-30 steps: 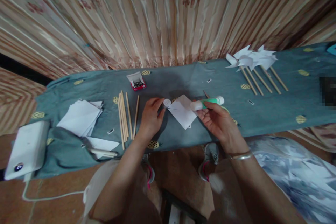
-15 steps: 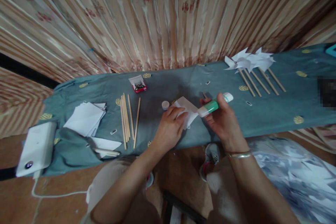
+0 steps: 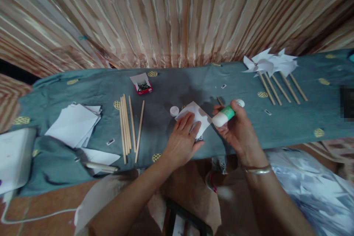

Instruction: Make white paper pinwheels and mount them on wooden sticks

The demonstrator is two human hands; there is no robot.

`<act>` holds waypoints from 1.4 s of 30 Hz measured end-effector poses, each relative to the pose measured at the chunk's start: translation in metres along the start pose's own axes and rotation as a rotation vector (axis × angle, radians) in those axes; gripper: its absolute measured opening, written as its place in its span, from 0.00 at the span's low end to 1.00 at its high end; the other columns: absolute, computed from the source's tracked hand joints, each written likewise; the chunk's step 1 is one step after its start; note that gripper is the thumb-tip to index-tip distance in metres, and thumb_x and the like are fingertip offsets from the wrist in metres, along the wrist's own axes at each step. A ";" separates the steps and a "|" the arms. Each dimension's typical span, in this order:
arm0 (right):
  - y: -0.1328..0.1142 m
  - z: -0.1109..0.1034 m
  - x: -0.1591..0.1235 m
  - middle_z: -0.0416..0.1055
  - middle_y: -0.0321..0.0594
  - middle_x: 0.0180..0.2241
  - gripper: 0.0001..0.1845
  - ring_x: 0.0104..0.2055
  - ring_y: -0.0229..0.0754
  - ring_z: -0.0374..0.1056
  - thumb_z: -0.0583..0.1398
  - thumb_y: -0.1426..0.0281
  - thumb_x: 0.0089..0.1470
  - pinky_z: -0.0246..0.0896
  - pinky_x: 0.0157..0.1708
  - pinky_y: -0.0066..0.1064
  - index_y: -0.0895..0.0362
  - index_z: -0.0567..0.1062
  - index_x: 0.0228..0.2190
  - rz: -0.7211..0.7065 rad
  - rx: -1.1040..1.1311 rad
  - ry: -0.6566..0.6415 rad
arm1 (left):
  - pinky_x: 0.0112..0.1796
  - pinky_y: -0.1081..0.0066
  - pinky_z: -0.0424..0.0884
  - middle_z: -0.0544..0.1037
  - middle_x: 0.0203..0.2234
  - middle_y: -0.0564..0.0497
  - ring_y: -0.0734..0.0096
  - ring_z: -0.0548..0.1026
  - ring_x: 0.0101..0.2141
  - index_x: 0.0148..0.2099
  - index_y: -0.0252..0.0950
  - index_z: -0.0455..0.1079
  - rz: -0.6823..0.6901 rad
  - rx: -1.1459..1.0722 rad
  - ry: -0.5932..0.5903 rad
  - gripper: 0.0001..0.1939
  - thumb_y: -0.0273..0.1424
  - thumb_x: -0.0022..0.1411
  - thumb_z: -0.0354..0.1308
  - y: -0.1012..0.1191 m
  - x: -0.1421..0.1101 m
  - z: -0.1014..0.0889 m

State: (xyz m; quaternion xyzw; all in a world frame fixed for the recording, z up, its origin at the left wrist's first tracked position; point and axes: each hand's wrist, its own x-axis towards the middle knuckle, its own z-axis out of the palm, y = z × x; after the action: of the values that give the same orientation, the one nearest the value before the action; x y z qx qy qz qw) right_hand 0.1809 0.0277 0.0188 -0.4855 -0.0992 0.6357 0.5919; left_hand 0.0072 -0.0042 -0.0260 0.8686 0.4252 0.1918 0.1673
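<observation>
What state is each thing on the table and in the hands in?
Tube: tilted, gripped in right hand
Paper: flat, left hand spread on it
Cap: lying apart from the tube
Red box: open, dark bits inside
Sticks: loose, lying down
Pinwheels: made up, lying down
Pile: uneven, sheets fanned
</observation>
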 end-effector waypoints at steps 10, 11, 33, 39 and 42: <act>-0.004 0.000 -0.005 0.78 0.35 0.26 0.05 0.32 0.38 0.76 0.67 0.68 0.46 0.73 0.29 0.24 0.54 0.75 0.26 0.019 -0.011 -0.105 | 0.58 0.42 0.58 0.60 0.63 0.28 0.42 0.54 0.65 0.59 0.29 0.63 -0.021 -0.007 -0.002 0.28 0.38 0.61 0.60 0.001 -0.001 0.000; -0.003 0.000 -0.005 0.78 0.35 0.27 0.05 0.31 0.37 0.75 0.68 0.69 0.44 0.73 0.29 0.24 0.54 0.76 0.26 0.001 -0.037 -0.111 | 0.58 0.42 0.59 0.60 0.63 0.28 0.42 0.53 0.65 0.59 0.30 0.63 -0.026 -0.008 -0.001 0.27 0.38 0.61 0.60 0.001 -0.001 0.000; 0.022 0.003 0.004 0.64 0.30 0.19 0.15 0.22 0.37 0.58 0.66 0.55 0.49 0.52 0.25 0.31 0.52 0.69 0.26 -0.630 -1.205 -0.066 | 0.61 0.39 0.52 0.54 0.66 0.32 0.41 0.48 0.67 0.59 0.35 0.65 -0.045 -0.073 -0.014 0.26 0.37 0.60 0.61 0.001 -0.009 -0.003; 0.025 0.004 0.001 0.65 0.31 0.19 0.15 0.23 0.39 0.60 0.68 0.57 0.47 0.53 0.27 0.32 0.51 0.70 0.29 -0.657 -1.194 -0.052 | 0.61 0.40 0.52 0.56 0.65 0.35 0.43 0.48 0.67 0.58 0.37 0.65 -0.049 -0.076 0.007 0.25 0.38 0.60 0.61 0.002 -0.010 -0.005; 0.025 0.007 0.001 0.64 0.30 0.19 0.15 0.24 0.40 0.61 0.67 0.57 0.48 0.53 0.29 0.32 0.51 0.70 0.30 -0.663 -1.201 -0.061 | 0.61 0.41 0.51 0.56 0.65 0.33 0.42 0.48 0.67 0.58 0.35 0.65 -0.056 -0.072 -0.008 0.26 0.38 0.60 0.62 0.002 -0.009 -0.005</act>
State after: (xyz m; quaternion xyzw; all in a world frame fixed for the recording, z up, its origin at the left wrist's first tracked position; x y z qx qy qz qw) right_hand 0.1594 0.0244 0.0041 -0.6554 -0.5944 0.2692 0.3803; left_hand 0.0014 -0.0123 -0.0226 0.8505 0.4416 0.1986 0.2053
